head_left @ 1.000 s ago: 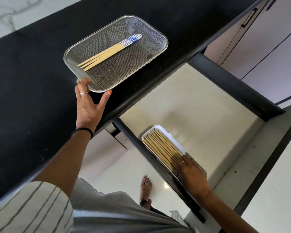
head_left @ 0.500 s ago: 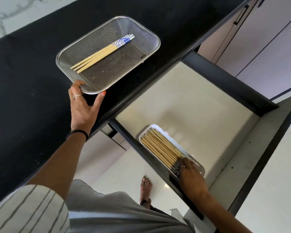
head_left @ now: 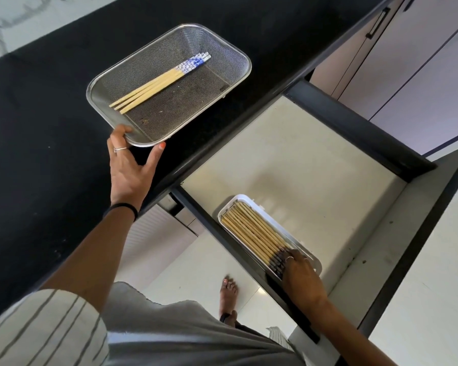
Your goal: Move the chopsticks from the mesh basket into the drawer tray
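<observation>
A steel mesh basket (head_left: 230,58) sits on the black counter, holding a few bamboo chopsticks (head_left: 154,88) with blue-and-white patterned ends. My left hand (head_left: 131,167) grips the basket's near corner, thumb and fingers on the rim. Below, the open drawer holds a white tray (head_left: 238,200) filled with several bamboo chopsticks (head_left: 251,233) lying side by side. My right hand (head_left: 300,278) rests fingers-down on the dark ends of those chopsticks at the tray's near end; whether it grips any is hidden.
The black counter (head_left: 37,128) runs along the left. The open drawer (head_left: 288,159) has a pale floor and dark side rails. Lilac cabinet doors (head_left: 421,75) stand at upper right. My bare foot (head_left: 228,291) is on the pale floor below.
My right hand slid slightly toward the tray's near end over the chopstick ends. My left hand stays on the basket corner. The view shifted a little.
</observation>
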Motion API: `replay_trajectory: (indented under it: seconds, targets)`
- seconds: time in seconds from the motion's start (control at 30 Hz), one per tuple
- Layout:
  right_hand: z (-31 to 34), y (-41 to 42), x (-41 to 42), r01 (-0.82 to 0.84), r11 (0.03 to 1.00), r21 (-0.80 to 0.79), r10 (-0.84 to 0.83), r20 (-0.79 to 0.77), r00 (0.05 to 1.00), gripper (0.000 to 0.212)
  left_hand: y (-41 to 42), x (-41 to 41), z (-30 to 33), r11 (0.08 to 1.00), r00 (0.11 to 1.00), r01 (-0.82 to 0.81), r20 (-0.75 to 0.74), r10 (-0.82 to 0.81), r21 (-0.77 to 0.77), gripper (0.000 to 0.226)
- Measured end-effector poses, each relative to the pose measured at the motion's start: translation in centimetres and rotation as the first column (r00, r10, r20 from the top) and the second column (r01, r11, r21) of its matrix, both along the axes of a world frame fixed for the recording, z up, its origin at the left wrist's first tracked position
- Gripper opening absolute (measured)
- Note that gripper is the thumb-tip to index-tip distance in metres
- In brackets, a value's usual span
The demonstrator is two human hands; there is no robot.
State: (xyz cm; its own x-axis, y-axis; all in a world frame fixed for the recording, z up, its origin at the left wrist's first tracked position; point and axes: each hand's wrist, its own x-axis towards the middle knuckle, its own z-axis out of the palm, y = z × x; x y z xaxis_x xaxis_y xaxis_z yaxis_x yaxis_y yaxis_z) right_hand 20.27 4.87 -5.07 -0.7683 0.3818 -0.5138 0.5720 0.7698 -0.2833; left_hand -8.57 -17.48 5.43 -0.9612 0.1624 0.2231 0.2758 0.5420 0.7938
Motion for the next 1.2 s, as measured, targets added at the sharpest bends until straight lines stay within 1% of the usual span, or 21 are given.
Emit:
replay_trajectory:
  seconds: [0.1, 0.17, 0.27, 0.33, 0.43, 0.53, 0.6, 0.7, 0.77, 0.87, 0.93, 1.03, 1.1, 1.2]
  targets:
    - [0.0, 0.4, -0.1, -0.001, 0.997, 0.071, 0.000, 0.012, 1.000, 0.047, 0.0, 0.0, 0.0, 1.000, 1.000, 0.006, 0.007, -0.007, 0.003, 0.061]
    - [-0.2, 0.5, -0.1, -0.004, 0.996, 0.094, 0.003, 0.018, 1.000, 0.045, 0.0, 0.0, 0.1, 1.000, 1.000, 0.008, 0.009, -0.008, 0.004, 0.061]
    - [-0.3, 0.4, -0.1, 0.065, 0.997, 0.031, -0.066, 0.030, 0.997, 0.034, 0.0, 0.0, 0.1, 1.000, 1.000, 0.003, 0.005, -0.003, -0.003, 0.059]
    - [-0.4, 0.3, -0.2, 0.097, 0.995, 0.012, -0.098, 0.056, 0.994, 0.032, 0.0, 0.1, 0.1, 1.000, 1.000, 0.004, -0.001, -0.004, -0.003, 0.058]
    - [-0.6, 0.0, 0.0, 0.130, 0.991, -0.014, -0.128, 0.075, 0.989, 0.035, -0.1, 0.1, 0.1, 1.000, 1.000, 0.014, 0.004, -0.014, 0.006, 0.057]
    - [-0.6, -0.8, 0.4, 0.099, 0.994, -0.043, -0.096, 0.055, 0.994, 0.047, -0.1, 0.0, 0.2, 1.000, 1.000, 0.012, 0.007, -0.012, -0.001, 0.058]
    - [-0.6, -0.8, 0.5, 0.098, 0.995, -0.030, -0.097, 0.025, 0.995, 0.054, 0.0, 0.1, 0.3, 1.000, 1.000, 0.015, 0.010, -0.015, 0.001, 0.059]
    - [-0.5, -0.6, 0.6, 0.094, 0.995, -0.013, -0.094, 0.023, 0.995, 0.046, -0.1, 0.1, 0.2, 1.000, 1.000, 0.017, 0.006, -0.017, -0.007, 0.059]
    - [-0.4, -0.5, 0.6, 0.072, 0.997, -0.001, -0.072, 0.040, 0.997, 0.040, -0.1, 0.2, 0.2, 1.000, 1.000, 0.019, 0.011, -0.019, -0.006, 0.060]
    - [-0.1, -0.1, 0.3, 0.014, 1.000, 0.000, -0.014, 0.001, 1.000, 0.039, -0.1, 0.2, 0.2, 1.000, 1.000, 0.020, 0.009, -0.020, -0.007, 0.060]
    - [0.1, 0.0, 0.1, -0.068, 0.997, -0.036, 0.067, -0.018, 0.998, 0.041, -0.1, 0.1, 0.2, 1.000, 1.000, 0.018, 0.006, -0.018, -0.015, 0.061]
    - [0.3, 0.2, -0.2, -0.182, 0.976, -0.118, 0.183, -0.001, 0.983, 0.042, -0.1, 0.1, 0.2, 1.000, 1.000, 0.014, 0.008, -0.013, -0.018, 0.061]
    - [0.3, 0.3, -0.5, -0.198, 0.972, -0.125, 0.202, 0.014, 0.979, 0.041, -0.1, 0.1, 0.2, 1.000, 1.000, 0.018, 0.001, -0.018, -0.012, 0.060]
    - [0.4, 0.3, -1.0, -0.188, 0.979, -0.082, 0.191, 0.036, 0.981, 0.043, -0.1, 0.1, 0.1, 1.000, 1.000, 0.026, 0.001, -0.026, -0.005, 0.059]
